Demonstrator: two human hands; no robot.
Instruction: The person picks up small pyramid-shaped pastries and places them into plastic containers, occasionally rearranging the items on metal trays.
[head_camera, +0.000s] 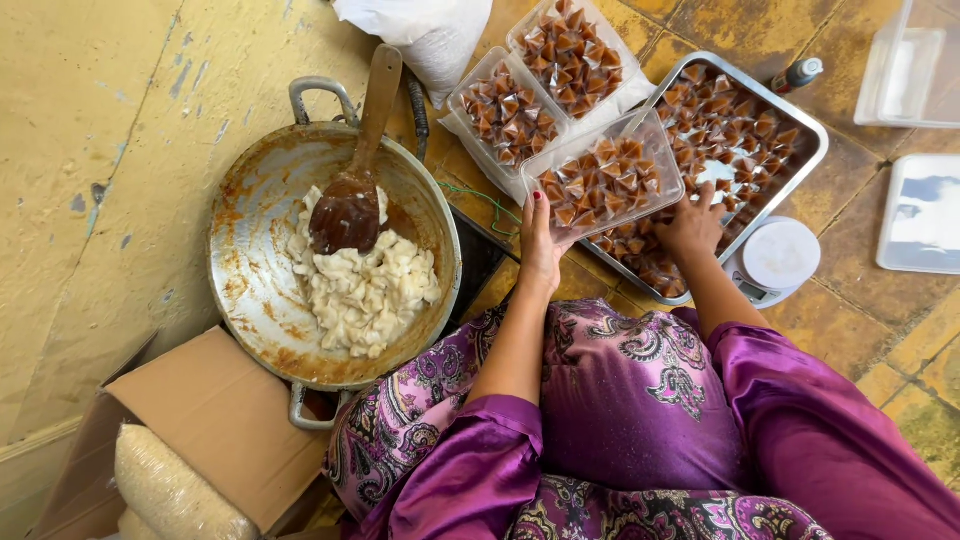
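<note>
My left hand (540, 245) grips the near edge of a clear plastic box (603, 177) filled with small brown wrapped sweets, holding it tilted above the floor. My right hand (690, 228) reaches under that box into a steel tray (812, 128) that holds many more of the brown wrapped sweets. Two more filled clear boxes, one (505, 108) nearer and one (573, 52) farther, lie side by side just beyond the held box.
A big metal pan (250, 280) with pale dough pieces and a wooden spoon (352, 190) sits at left. A small white kitchen scale (778, 258) stands beside the tray. A cardboard box (215, 420) is at bottom left, empty clear containers (915, 70) at right, a white bag (425, 35) at top.
</note>
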